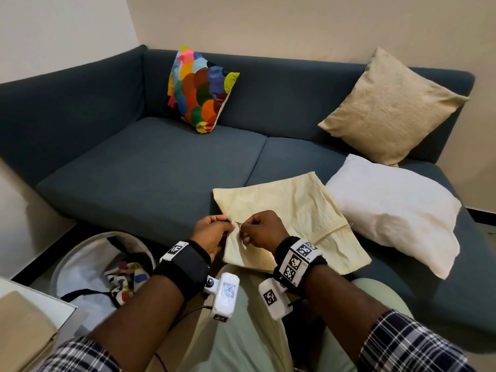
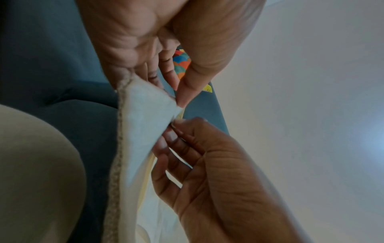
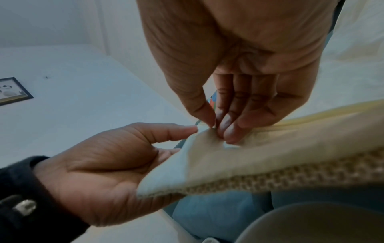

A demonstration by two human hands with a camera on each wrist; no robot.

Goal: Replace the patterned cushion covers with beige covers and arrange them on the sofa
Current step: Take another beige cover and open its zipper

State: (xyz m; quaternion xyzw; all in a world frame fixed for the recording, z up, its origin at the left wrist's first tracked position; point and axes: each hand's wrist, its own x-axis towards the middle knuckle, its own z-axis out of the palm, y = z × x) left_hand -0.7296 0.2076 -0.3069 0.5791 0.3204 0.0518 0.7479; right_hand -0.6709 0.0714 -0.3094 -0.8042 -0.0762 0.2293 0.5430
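At the sofa's front edge: I am working both hands on the near corner of the empty beige cover (image 1: pixel 292 224), which is lying flat on the sofa (image 1: pixel 150 167) seat and hanging over onto my lap.
Left hand: my left hand (image 1: pixel 212 233) is pinching the stitched corner between thumb and fingers, I judge to keep the cloth taut and anchored.
Right hand: my right hand (image 1: pixel 261 229) is nipping the cover's edge just beside the left, thumb against fingertips (image 3: pixel 228 125); I judge it is feeling for the zip pull or the opening, though I cannot make out a pull.
Bare insert: the white cushion insert (image 1: pixel 394 213) is waiting just beside the cover on the right, close enough to be stuffed in once the mouth is open.
Finished cushion: one beige cushion (image 1: pixel 389 106) is leaning against the backrest at the right end.
Still to do: the patterned cushion (image 1: pixel 201 89) is standing against the backrest toward the left corner, cover still on.
Basket: a white basket (image 1: pixel 80 264) on the floor by my left knee is holding patterned cloth, likely a shed cover.
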